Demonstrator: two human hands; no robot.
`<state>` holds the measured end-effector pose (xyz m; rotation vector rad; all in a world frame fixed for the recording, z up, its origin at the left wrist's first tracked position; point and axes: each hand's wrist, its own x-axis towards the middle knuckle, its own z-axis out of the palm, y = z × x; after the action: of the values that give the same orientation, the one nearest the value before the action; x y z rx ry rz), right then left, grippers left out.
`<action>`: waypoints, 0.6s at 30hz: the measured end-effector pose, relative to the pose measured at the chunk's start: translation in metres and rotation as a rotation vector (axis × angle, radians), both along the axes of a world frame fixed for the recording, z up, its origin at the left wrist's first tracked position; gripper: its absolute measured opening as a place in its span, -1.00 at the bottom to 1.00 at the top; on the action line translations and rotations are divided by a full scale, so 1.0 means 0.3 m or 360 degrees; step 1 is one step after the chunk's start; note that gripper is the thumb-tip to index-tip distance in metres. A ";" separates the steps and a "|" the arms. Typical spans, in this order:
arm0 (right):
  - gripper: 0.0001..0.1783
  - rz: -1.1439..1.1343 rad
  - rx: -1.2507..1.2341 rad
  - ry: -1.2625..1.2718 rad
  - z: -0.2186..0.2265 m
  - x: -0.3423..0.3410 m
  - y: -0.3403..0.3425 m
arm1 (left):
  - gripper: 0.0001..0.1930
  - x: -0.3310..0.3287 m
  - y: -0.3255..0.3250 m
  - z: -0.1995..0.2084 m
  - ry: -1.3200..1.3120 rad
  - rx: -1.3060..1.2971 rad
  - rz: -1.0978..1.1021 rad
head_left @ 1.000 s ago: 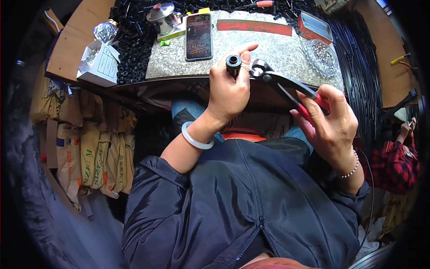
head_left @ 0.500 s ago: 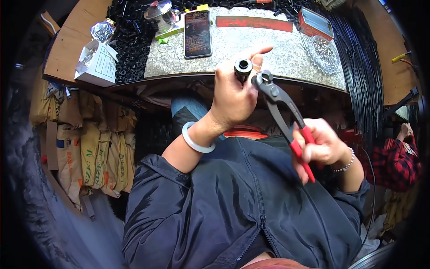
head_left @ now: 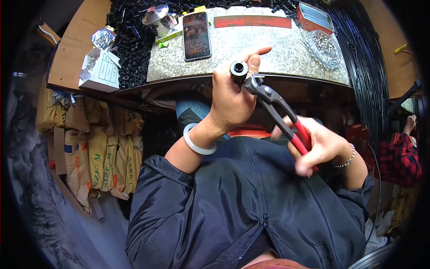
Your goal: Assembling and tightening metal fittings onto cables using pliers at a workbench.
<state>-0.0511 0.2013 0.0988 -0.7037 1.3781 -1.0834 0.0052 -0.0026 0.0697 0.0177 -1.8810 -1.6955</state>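
My left hand is closed around a black tubular fitting, its round open end turned up with a pale ring about the hole. The index finger stretches out past it, and the rest of the fitting is hidden in the palm. In my right hand is a pair of pincers with dark jaws and red grips, the fingers wrapped round both handles. The pincers' jaws lie against the side of the fitting, just below its end, by my left thumb. What exactly sits between the jaws is too small to make out.
Beyond my hands is a speckled work board with a phone, a red strip and a glass dish. Black small parts heap at left beside a white box. Black rods hang over the right edge.
The pincers have shifted slightly left and turned, with their jaws now against the fitting. Their handles have come closer together as my right hand squeezed. My left hand has barely moved.
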 end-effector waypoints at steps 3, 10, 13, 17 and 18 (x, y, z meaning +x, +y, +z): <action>-0.29 -0.0439 -0.0336 0.1700 -0.028 0.030 -0.001 | -0.69 -0.002 0.006 -0.013 -0.0022 0.0028 0.0000; -0.36 0.0081 -0.0004 -0.0433 0.026 0.007 -0.018 | -0.71 -0.004 0.019 0.008 -0.0168 0.0093 -0.0091; -0.23 -0.0142 -0.0257 0.1073 -0.037 0.017 -0.021 | -0.70 -0.010 0.022 -0.012 -0.0050 0.0136 -0.0082; -0.37 -0.0104 -0.0342 0.1127 -0.038 -0.002 -0.006 | -0.70 -0.013 0.027 -0.020 -0.0125 0.0163 -0.0060; -0.37 -0.0109 -0.0340 0.1127 -0.029 -0.002 -0.006 | -0.70 -0.011 0.027 -0.020 -0.0159 0.0146 -0.0054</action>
<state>-0.0519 0.1995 0.0902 -1.2864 1.9037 -1.0909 0.0019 0.0054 0.0637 0.1095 -1.8833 -1.8339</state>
